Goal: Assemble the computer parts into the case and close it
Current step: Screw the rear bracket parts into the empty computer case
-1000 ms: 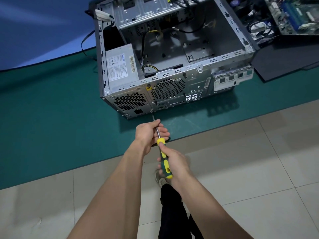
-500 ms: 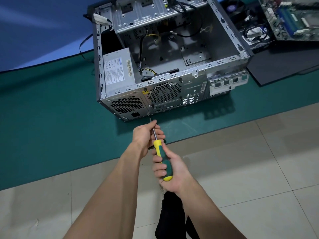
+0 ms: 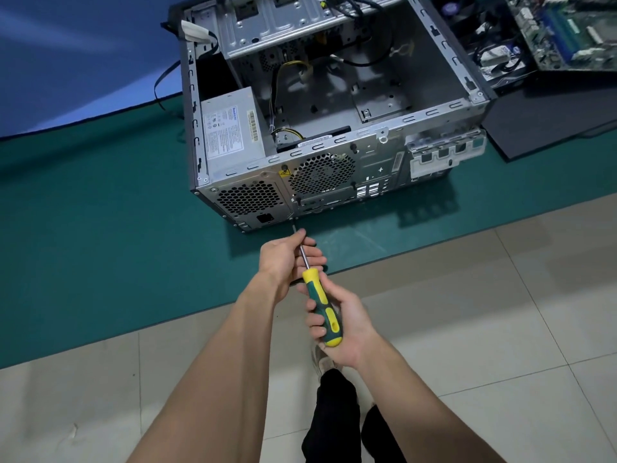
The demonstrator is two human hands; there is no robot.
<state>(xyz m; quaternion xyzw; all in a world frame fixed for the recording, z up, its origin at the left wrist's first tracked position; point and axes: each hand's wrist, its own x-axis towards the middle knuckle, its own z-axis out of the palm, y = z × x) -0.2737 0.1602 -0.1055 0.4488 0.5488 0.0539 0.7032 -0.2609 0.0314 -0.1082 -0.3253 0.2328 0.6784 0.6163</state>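
I am fastening the power supply [image 3: 230,128] into the case [image 3: 437,111], working at the case's rear panel, which faces me. The case lies open side up on the green mat [image 3: 83,212], and the power supply sits in its near left corner, against that rear panel. My right hand [image 3: 337,324] is wrapped round the yellow and green handle of the screwdriver [image 3: 322,305]. My left hand [image 3: 288,259] curls its fingers about the bare shaft to steady it. The tip meets the rear panel low down, just right of the power supply's honeycomb vent; whether a screw sits under it I cannot tell. Next, I judge, comes turning the handle while my left hand keeps the shaft straight. The motherboard [image 3: 567,28] lies outside the case, beyond its far right corner, so most of the assembly remains to be done.
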